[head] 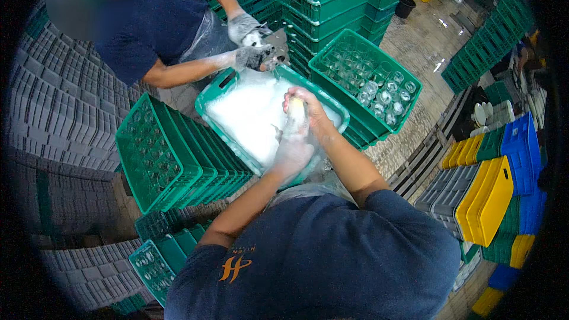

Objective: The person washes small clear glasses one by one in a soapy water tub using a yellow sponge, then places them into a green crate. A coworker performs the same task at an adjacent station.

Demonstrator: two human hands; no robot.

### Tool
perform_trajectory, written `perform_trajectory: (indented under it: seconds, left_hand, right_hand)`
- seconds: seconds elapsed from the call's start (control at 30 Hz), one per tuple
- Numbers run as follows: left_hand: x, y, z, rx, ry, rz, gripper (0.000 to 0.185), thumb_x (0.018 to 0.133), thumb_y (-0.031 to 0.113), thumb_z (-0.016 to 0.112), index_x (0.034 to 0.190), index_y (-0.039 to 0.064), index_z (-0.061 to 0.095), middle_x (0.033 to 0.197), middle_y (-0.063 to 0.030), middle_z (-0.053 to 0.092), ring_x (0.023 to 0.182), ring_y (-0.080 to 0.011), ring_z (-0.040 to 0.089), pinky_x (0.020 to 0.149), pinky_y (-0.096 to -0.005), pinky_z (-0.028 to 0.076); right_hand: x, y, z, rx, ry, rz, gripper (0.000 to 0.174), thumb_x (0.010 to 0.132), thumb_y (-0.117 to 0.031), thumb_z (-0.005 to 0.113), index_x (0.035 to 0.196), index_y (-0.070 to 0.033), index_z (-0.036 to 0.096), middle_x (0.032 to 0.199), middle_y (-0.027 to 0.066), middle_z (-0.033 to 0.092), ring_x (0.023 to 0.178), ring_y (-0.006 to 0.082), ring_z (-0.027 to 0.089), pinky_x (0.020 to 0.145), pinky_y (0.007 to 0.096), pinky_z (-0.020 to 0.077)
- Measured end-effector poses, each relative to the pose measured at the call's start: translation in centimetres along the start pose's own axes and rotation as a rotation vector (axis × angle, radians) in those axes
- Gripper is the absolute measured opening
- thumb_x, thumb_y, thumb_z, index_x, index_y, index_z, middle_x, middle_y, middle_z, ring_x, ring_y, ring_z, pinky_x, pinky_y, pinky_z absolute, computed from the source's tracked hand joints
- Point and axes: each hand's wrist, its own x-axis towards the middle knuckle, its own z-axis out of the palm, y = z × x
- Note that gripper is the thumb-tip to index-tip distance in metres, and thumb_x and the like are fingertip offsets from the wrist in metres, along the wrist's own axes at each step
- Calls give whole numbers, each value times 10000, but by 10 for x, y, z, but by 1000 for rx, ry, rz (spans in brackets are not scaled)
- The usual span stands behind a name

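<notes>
A green plastic tub [233, 142] full of white foam stands before me. Over its right part, my left hand [289, 155], coated in suds, is closed around the near end of a foamy glass [297, 120]. The glass is blurred, so its exact shape cannot be told. My right hand [309, 102] grips its far end, where something pale yellow [295, 103], perhaps a sponge, shows. Across the tub a co-worker's gloved, soapy hands [253, 49] hold a clear glass item [278, 49] above the foam.
A green crate of glasses [320, 64] stands beyond the tub to the right. Another glass-filled crate [189, 171] tops a stack at left. Tall green crate stacks [329, 9] rise behind. A wooden pallet [426, 155] lies at right, near yellow crates [489, 204].
</notes>
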Motion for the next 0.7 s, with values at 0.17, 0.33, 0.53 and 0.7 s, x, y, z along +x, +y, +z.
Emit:
perform_trajectory:
  seconds: [0.17,0.33,0.53,0.7]
  left_hand:
    - [8,1,20,900,-207,-118,768,844,54,605,1575,40,369,1238,-99,611,1027,-236,640,913,-394,514]
    - [11,-16,36,255,-23,-301,654,911,95,603,1534,40,411,1397,-123,555,1280,-300,541,1071,-455,446]
    - [2,-21,41,968,37,-132,423,915,179,610,1333,113,620,1234,-175,684,1044,-336,674,935,-456,527]
    - [23,-32,-27,1116,229,-148,185,954,247,639,957,79,716,967,-130,719,854,-322,699,763,-450,584]
  right_hand:
    - [4,-15,-7,-541,197,128,244,823,-153,777,988,-5,674,821,119,668,809,266,674,787,409,583]
    - [11,-24,-2,-230,269,171,202,844,-136,766,964,10,696,798,129,691,646,246,665,596,398,553]
    - [9,-22,2,-859,227,354,265,888,-241,755,986,-3,692,809,127,700,663,247,685,560,396,556]
    - [-46,-10,11,-607,-70,671,451,898,-266,776,1214,4,603,911,142,715,695,230,718,502,346,569]
